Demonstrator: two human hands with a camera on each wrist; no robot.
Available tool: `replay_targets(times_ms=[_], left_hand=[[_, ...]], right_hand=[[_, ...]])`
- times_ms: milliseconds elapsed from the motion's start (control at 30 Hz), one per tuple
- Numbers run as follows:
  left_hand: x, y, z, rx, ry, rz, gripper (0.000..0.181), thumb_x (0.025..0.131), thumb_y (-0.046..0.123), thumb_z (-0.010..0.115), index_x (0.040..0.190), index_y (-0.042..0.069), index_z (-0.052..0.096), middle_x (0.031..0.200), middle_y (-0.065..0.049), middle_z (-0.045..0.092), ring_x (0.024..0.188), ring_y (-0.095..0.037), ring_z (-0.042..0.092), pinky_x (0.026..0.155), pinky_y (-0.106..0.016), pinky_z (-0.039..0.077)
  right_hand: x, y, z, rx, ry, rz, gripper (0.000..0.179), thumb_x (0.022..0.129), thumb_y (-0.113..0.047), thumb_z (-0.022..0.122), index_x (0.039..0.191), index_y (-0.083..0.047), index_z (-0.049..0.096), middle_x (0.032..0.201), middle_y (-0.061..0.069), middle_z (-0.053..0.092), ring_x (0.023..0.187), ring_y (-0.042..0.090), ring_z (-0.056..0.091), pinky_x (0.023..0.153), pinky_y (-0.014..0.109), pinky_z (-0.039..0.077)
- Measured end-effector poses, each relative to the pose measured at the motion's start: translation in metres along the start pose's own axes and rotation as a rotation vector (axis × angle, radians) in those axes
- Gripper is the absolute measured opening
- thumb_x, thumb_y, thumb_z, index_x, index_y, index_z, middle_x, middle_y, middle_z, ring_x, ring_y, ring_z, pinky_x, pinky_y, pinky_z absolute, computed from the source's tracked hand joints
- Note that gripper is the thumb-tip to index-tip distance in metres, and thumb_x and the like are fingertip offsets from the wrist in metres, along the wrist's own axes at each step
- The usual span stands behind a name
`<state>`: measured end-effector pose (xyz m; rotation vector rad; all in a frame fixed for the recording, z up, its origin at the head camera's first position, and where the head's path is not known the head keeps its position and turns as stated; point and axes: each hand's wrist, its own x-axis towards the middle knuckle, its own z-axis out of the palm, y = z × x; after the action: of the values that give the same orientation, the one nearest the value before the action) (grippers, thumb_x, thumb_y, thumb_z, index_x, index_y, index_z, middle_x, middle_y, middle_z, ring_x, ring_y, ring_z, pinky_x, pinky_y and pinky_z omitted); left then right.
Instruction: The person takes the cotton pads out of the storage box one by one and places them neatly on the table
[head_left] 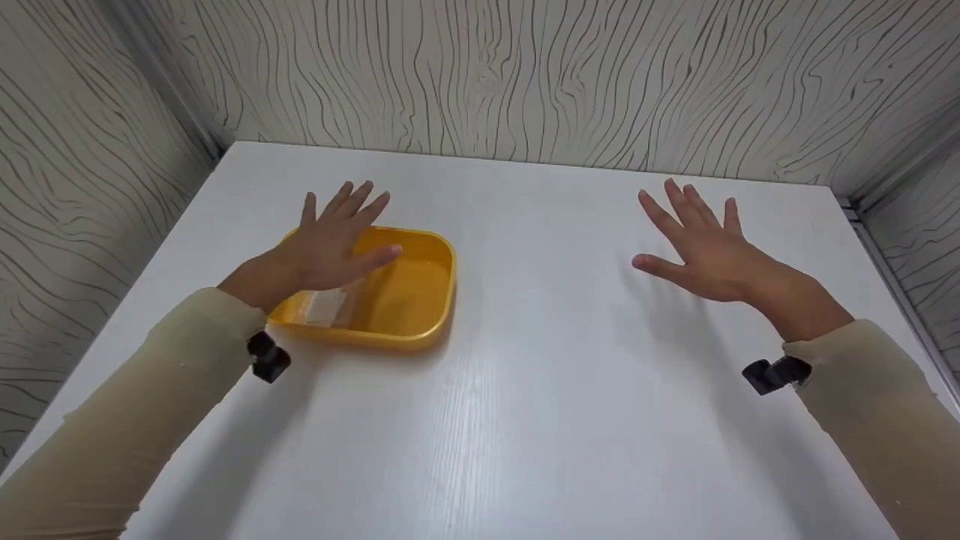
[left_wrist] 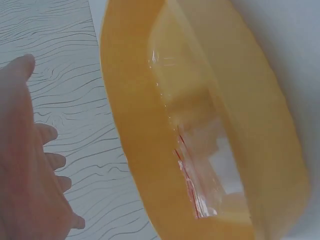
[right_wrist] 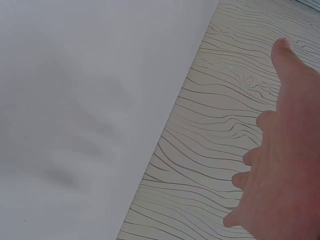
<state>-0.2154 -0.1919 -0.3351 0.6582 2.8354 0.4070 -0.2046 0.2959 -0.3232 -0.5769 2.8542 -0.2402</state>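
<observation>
My left hand [head_left: 326, 247] hovers over the left part of a yellow plastic basin [head_left: 420, 292], its fingers spread and straight, holding nothing. Inside the basin lies a clear plastic bag with red lines along one edge [left_wrist: 192, 185] and a white patch [left_wrist: 226, 165]; the hand and wrist hide part of it in the head view. On the other side, my right hand [head_left: 709, 259] is held above the white table [head_left: 540, 360], palm down with fingers fanned out. Nothing is in it, and its shadow falls on the tabletop.
Panels with a wood-grain line pattern [head_left: 480, 75] stand behind the table and at both sides. Each sleeve cuff carries a small black device, one at the left wrist [head_left: 268, 358] and one at the right wrist [head_left: 776, 373].
</observation>
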Motion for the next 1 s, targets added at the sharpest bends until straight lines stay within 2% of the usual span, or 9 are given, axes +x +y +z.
replay_targets(times_ms=[200, 433, 767, 1000], left_hand=[[-0.024, -0.018, -0.001, -0.037, 0.031, -0.037, 0.09, 0.1, 0.069, 0.039, 0.165, 0.012, 0.013, 0.17, -0.017, 0.0, 0.156, -0.039, -0.006, 0.115, -0.07, -0.014], [-0.041, -0.035, 0.0, -0.035, 0.018, -0.076, 0.092, 0.099, 0.067, 0.043, 0.165, 0.012, 0.009, 0.17, -0.019, -0.001, 0.155, -0.041, -0.007, 0.115, -0.07, -0.012], [-0.063, -0.063, 0.024, -0.099, 0.004, -0.126, 0.108, 0.092, 0.067, 0.057, 0.164, 0.006, 0.004, 0.169, -0.021, -0.006, 0.154, -0.044, -0.008, 0.116, -0.071, -0.008], [-0.067, -0.071, 0.043, -0.129, -0.006, -0.146, 0.122, 0.085, 0.066, 0.067, 0.163, 0.005, -0.004, 0.168, -0.022, -0.012, 0.154, -0.044, -0.011, 0.116, -0.071, -0.007]], right_hand=[[-0.007, -0.004, 0.0, -0.002, 0.005, -0.018, 0.088, 0.103, -0.061, 0.045, 0.165, -0.022, -0.004, 0.169, 0.017, -0.015, 0.154, 0.041, -0.014, 0.11, 0.069, -0.023], [-0.014, -0.01, 0.002, -0.01, 0.026, -0.04, 0.089, 0.102, -0.06, 0.048, 0.165, -0.021, 0.0, 0.169, 0.018, -0.011, 0.154, 0.041, -0.012, 0.111, 0.069, -0.021], [-0.021, -0.012, 0.011, 0.001, 0.032, -0.093, 0.088, 0.102, -0.058, 0.05, 0.166, -0.02, 0.001, 0.169, 0.019, -0.009, 0.154, 0.042, -0.01, 0.111, 0.071, -0.019], [-0.025, -0.015, 0.018, 0.044, 0.034, -0.096, 0.086, 0.103, -0.056, 0.051, 0.166, -0.023, 0.003, 0.17, 0.012, -0.01, 0.155, 0.038, -0.009, 0.115, 0.067, -0.016]])
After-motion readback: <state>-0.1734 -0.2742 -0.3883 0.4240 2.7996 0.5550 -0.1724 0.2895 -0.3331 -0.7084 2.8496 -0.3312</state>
